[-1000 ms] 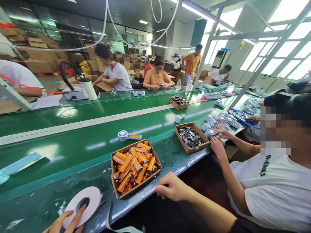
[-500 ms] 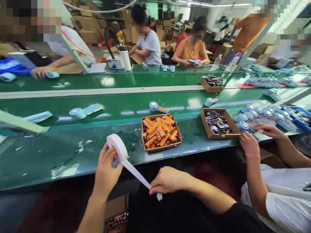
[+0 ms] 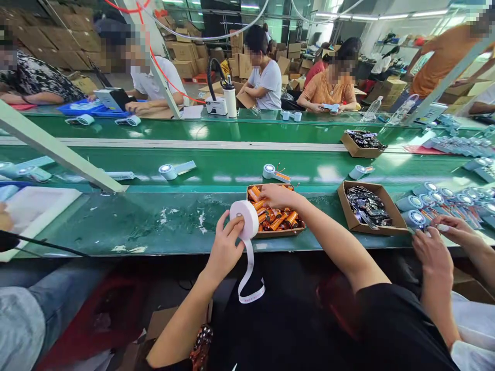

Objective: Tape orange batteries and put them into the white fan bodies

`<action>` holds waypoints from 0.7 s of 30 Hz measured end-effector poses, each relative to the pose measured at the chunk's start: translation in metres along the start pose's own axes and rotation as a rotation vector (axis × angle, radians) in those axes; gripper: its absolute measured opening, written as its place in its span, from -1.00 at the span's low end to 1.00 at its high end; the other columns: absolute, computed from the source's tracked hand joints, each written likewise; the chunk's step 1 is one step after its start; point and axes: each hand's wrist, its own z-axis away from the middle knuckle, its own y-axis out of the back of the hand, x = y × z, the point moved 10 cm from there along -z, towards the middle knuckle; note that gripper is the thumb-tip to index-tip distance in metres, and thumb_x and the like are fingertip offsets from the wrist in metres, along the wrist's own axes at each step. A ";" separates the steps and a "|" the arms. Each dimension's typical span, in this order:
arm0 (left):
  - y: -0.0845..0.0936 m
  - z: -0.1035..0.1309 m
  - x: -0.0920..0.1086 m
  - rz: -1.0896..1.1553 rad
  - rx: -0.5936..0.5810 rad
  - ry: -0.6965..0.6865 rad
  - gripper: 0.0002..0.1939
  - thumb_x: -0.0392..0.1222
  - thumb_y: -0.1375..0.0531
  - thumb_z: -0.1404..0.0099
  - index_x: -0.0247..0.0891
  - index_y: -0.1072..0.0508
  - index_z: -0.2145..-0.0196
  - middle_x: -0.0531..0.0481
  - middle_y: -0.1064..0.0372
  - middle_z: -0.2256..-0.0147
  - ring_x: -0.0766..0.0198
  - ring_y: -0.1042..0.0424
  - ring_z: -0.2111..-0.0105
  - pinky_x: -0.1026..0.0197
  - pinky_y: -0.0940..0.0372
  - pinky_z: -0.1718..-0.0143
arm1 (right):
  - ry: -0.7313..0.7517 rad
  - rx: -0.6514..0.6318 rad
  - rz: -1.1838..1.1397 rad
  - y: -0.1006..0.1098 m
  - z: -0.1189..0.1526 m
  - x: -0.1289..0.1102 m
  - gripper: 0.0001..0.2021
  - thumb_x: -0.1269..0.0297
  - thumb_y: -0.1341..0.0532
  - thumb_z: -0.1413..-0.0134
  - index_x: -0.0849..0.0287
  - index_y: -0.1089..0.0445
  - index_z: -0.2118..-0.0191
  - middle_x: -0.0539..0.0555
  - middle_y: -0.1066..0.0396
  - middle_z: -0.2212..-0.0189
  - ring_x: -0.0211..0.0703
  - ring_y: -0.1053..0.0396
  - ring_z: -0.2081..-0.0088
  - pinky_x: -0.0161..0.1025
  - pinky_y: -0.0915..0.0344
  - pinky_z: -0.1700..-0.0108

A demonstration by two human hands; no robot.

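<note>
My left hand (image 3: 228, 245) grips a roll of white tape (image 3: 247, 219), its fingers in the roll's centre. A loose strip (image 3: 247, 278) of the tape hangs down and curls below the roll. Over the back of a cardboard box (image 3: 270, 234) reaches my right hand (image 3: 276, 196), fingers bent down among orange cylinders (image 3: 278, 220); whether they hold one is hidden. The roll overlaps the box's left side in view. Behind the box, on the green belt, lies a light blue device (image 3: 269, 171) with an orange part and thin wires.
To the right stand a box of dark circuit parts (image 3: 369, 206) and rows of light blue devices (image 3: 431, 193), with a co-worker's hands (image 3: 436, 247) beside them. A slanted metal post (image 3: 65, 149) crosses the left. People sit across the belt (image 3: 228, 159).
My right hand has let go of the tape's end and moved up to the orange cylinders. The strip now hangs loose. The roll is nearer the box, and the view has shifted left.
</note>
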 end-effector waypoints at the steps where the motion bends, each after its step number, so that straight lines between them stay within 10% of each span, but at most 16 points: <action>1: 0.001 -0.002 0.002 -0.007 0.004 -0.009 -0.56 -0.52 -0.18 -0.26 -0.23 -0.45 -0.06 -0.16 -0.48 -0.11 -0.18 -0.18 -0.38 -0.33 -0.31 -0.36 | 0.003 0.017 -0.004 0.003 0.000 0.000 -0.82 0.45 -0.37 -0.14 0.21 -0.65 0.13 0.20 -0.58 0.13 0.08 -0.48 0.01 -0.12 -0.33 -0.10; 5: 0.010 -0.004 0.003 -0.060 0.020 -0.034 -0.54 -0.57 -0.16 -0.23 -0.27 -0.48 -0.04 -0.18 -0.49 -0.09 -0.21 -0.14 -0.39 -0.36 -0.30 -0.37 | -0.038 0.300 -0.425 0.034 0.032 0.007 -0.59 0.10 -0.06 -0.50 0.23 -0.56 -0.10 0.16 -0.57 0.13 -0.04 -0.47 0.12 -0.15 -0.37 0.02; 9: 0.015 -0.006 0.006 -0.141 -0.017 -0.076 -0.51 -0.58 -0.14 -0.26 -0.27 -0.52 -0.08 -0.17 -0.51 -0.11 -0.19 -0.17 -0.39 -0.40 -0.22 -0.41 | -0.026 0.355 -0.880 0.030 0.073 -0.005 -0.42 -0.21 -0.20 -0.35 0.15 -0.51 -0.20 0.11 -0.58 0.07 -0.03 -0.50 0.09 -0.14 -0.43 -0.01; 21: 0.013 -0.019 0.025 -0.382 -0.088 -0.165 -0.48 -0.55 -0.19 -0.35 -0.19 -0.55 -0.18 -0.08 -0.48 -0.19 -0.32 0.08 -0.48 -0.09 -0.58 -0.11 | -0.023 0.317 -0.315 0.026 0.113 -0.056 -0.66 0.11 -0.13 -0.46 0.17 -0.44 0.32 0.05 -0.46 0.40 -0.17 -0.30 0.36 -0.23 -0.19 0.24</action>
